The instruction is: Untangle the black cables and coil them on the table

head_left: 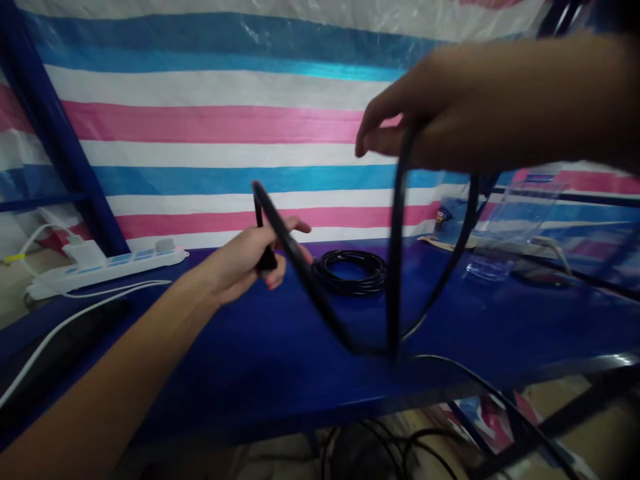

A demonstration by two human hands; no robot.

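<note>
A black cable (320, 300) runs in a hanging loop between my two hands, above the blue table. My left hand (260, 257) is closed round one end of it, where a dark connector-like piece shows below the fingers. Higher up on the right, my right hand (415, 110) holds the cable, thumb and forefinger bent towards each other. From there the cable drops in several strands, and one trails over the table's front edge. A coil of black cable (350, 272) lies on the table just beyond my left hand. The right hand is blurred by motion.
On the left a white power strip (113, 267) carries a plugged-in charger (84, 252) with a white cord. A dark flat device (65, 353) lies near it. A clear plastic container (515, 227) stands on the blue table (230, 380) at right. More black cables (380, 443) hang below.
</note>
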